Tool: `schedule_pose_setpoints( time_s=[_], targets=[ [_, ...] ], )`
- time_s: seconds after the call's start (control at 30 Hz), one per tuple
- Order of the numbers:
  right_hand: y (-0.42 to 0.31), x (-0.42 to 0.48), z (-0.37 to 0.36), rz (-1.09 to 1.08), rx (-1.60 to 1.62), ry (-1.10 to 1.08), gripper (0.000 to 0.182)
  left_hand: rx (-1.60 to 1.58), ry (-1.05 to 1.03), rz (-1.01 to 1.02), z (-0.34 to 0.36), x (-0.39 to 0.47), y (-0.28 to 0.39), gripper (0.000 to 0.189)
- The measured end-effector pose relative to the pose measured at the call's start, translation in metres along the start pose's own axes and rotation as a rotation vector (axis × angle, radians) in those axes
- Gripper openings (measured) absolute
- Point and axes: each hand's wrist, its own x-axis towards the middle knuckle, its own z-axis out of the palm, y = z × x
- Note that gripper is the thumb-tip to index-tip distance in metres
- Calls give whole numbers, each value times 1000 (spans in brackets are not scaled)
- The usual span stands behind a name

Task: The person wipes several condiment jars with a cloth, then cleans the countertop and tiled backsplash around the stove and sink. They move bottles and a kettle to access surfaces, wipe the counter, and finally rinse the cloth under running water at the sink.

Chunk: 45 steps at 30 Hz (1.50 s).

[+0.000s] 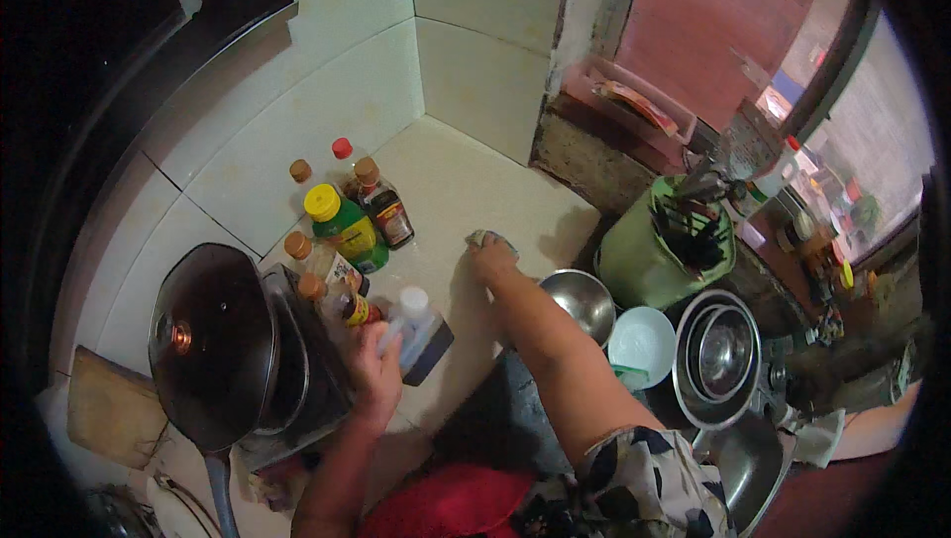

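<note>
My right hand (pixel 493 259) presses a wiping cloth or sponge (pixel 479 238) against the cream tiled countertop (pixel 461 166). Most of that cloth is hidden under the fingers. My left hand (pixel 377 378) grips the side of a clear plastic jug-shaped bottle (pixel 425 345) with a white cap and dark liquid low inside. Just beyond it stand two brown-capped sauce bottles (pixel 358 308) (pixel 327 259). Further back are a green jar with a yellow lid (pixel 349 233), a dark sauce bottle (pixel 386 211) and a red-capped bottle (pixel 343 151).
At left, a lidded wok (pixel 215 345) sits by a wooden board (pixel 111 408). On the right stand a green bin (pixel 639 248) of dark utensils, a steel bowl (pixel 587 300), a white bowl (pixel 643 345) and nested steel basins (pixel 683 389). Tiled walls (pixel 483 70) border the corner.
</note>
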Motion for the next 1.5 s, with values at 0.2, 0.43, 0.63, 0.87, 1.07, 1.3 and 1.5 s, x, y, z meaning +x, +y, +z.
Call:
schedule_pose_setpoints(
  time_s=[0.2,0.43,0.63,0.87,1.07,1.3,1.5],
  targets=[
    [36,91,-25,-216,-196,319,25,87,-79,36,13,-20,-27,15],
    [127,131,-32,-259,-145,252,44,222,-107,183,12,-23,-39,22],
    [164,72,-55,34,-273,-40,65,240,-31,240,20,-28,-39,23],
    [208,77,9,572,117,266,48,188,-35,231,24,-19,-30,21],
    [131,47,-23,168,-173,-452,39,117,5,253,25,-20,-32,18],
    [44,1,17,-17,-225,-350,36,117,56,294,31,-18,-29,17],
    [-17,-37,47,100,-332,-226,31,98,108,331,37,-18,-31,16]
  ],
)
